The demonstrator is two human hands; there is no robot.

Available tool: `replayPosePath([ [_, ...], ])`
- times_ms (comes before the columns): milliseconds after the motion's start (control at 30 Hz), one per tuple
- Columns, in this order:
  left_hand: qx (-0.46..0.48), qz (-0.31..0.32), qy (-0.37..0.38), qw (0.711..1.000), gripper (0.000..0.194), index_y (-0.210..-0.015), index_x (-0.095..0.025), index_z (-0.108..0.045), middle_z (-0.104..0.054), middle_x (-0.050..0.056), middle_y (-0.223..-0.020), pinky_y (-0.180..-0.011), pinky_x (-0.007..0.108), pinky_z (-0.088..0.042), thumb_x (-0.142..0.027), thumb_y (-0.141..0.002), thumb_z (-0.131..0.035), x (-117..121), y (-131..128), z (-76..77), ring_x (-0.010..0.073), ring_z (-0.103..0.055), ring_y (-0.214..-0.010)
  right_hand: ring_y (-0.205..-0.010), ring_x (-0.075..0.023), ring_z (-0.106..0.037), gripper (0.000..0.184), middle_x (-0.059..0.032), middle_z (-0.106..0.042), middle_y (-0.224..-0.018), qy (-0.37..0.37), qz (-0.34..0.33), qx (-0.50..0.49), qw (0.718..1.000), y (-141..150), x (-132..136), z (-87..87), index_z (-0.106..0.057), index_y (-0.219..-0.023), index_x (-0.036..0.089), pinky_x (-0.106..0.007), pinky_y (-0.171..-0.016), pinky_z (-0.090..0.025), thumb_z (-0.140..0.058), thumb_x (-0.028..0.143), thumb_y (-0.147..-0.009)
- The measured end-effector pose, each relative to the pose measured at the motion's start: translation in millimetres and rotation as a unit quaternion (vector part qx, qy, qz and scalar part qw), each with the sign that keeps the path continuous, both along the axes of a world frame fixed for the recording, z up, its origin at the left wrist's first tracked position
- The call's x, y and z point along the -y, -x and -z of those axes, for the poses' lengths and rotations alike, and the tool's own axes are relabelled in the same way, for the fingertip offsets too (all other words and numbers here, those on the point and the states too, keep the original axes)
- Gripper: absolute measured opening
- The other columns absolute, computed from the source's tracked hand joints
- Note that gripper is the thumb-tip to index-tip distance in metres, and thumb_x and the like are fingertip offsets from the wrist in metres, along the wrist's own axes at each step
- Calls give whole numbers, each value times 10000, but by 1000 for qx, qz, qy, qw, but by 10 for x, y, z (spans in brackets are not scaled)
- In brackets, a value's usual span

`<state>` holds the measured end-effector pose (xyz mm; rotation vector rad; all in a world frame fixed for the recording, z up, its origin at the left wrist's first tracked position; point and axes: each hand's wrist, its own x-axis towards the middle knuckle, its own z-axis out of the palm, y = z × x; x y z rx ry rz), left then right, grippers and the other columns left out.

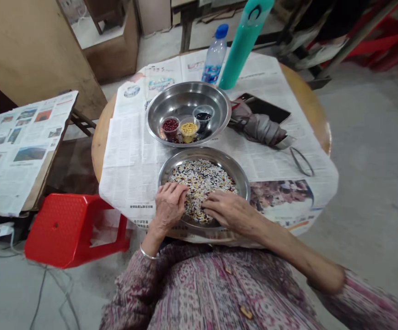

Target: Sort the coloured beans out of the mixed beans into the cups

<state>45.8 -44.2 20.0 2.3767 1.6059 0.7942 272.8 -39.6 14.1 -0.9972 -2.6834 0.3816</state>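
From the head view I see both hands at the plate (242, 176), a shallow metal one in the lower centre of the frame. It holds the mix (202, 181), mostly white grains with yellow, red and dark ones among them. My left hand (170, 201) is at the plate's left edge, its fingers bent and drawn close together; I can't tell whether they pinch any grains. My right hand (231, 211) reaches in from the lower right, palm down, fingers bent towards the mix with their tips at the grains. I can't tell whether it grips any.

Just beyond the plate, near the centre, is the basin (185, 94). Inside it stand three clear cups: the red cup (170, 128) at left, the yellow cup (189, 130) beside it, and the black cup (204, 118) to the right and farther back, each named for its contents. Some loose grains lie around them.

At the top of the frame, the bottle (214, 59) and the green flask (239, 50) stand side by side. Right of the basin lies the folded umbrella (260, 128), against a flat dark object (265, 107). Newspaper (123, 183) covers most of the round table (303, 91). The red stool (61, 229) is at lower left.
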Motion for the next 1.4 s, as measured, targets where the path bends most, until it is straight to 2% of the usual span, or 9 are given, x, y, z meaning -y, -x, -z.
replayPosePath([
  [200, 39, 0, -7, 999, 278, -1198, -199, -600, -683, 78, -1155, -955, 362, -489, -90, -1015, -420, 4, 49, 45, 216, -622, -1120, -1173, -306, -585, 333, -160, -659, -1277, -48, 130, -33, 990, 348, -355, -4, -661, -1293, 184, -458, -977, -515, -567, 297, -994],
  [300, 59, -12, -24, 998, 301, -1228, -190, -577, -656, 102, -1210, -1009, 378, -487, -87, -1011, -395, 2, 59, 95, 222, -601, -1192, -1308, -364, -499, 452, -188, -582, -1417, -52, 65, -31, 996, 533, -385, 11, -649, -1319, 169, -532, -1028, -483, -690, 374, -919],
  [467, 62, -20, -30, 997, 299, -1219, -182, -585, -648, 112, -1208, -1019, 384, -494, -86, -1003, -403, -4, 56, 113, 226, -608, -1187, -1177, -301, -563, 178, -141, -673, -1219, -39, -18, -35, 998, 490, -425, 105, -723, -1066, 171, -482, -985, -508, -621, 188, -921],
  [633, 52, -15, -16, 998, 289, -1178, -192, -607, -658, 93, -1165, -1001, 371, -494, -78, -999, -411, -1, 48, 77, 217, -622, -1151, -1096, -260, -586, 337, -127, -686, -1143, -46, 104, -56, 992, 110, -634, 70, -707, -1123, 179, -405, -965, -523, -456, 56, -934],
  [800, 59, -13, -21, 998, 280, -1175, -188, -611, -662, 92, -1165, -998, 369, -489, -74, -998, -427, 1, 44, 62, 219, -617, -1151, -1059, -324, -586, 336, -173, -663, -1123, -42, 222, -4, 974, 97, -526, 44, -652, -1250, 146, -450, -855, -552, -517, 323, -998],
  [933, 61, -14, -14, 998, 287, -1181, -200, -614, -664, 87, -1170, -993, 371, -488, -72, -998, -435, -1, 41, 58, 217, -621, -1139, -1011, -251, -621, 235, -121, -644, -1082, 21, 136, -45, 989, 294, -244, 91, -658, -1175, 187, -378, -854, -565, -534, 210, -977],
  [1067, 58, -14, -8, 998, 276, -1180, -199, -615, -671, 88, -1160, -981, 367, -488, -81, -1000, -443, 1, 36, 61, 218, -624, -1141, -961, -193, -637, 339, -85, -662, -1049, 67, 43, -81, 994, 386, -64, 1, -668, -1114, 195, -326, -835, -560, -462, 17, -912],
  [1233, 66, -13, -12, 998, 276, -1171, -190, -611, -673, 85, -1144, -965, 350, -487, -65, -993, -440, 5, 29, 73, 209, -626, -1117, -920, -216, -628, 177, -73, -690, -942, 62, -7, -4, 998, 230, 37, -245, -702, -905, 195, -327, -772, -520, -562, 88, -917],
  [1400, 61, -14, -2, 998, 298, -1174, -198, -607, -672, 83, -1163, -976, 353, -486, -52, -980, -435, 11, 28, 62, 211, -623, -1139, -878, -201, -629, 205, -44, -719, -898, 86, -52, 70, 993, 228, -12, -185, -726, -920, 224, -313, -776, -490, -579, 82, -904],
])
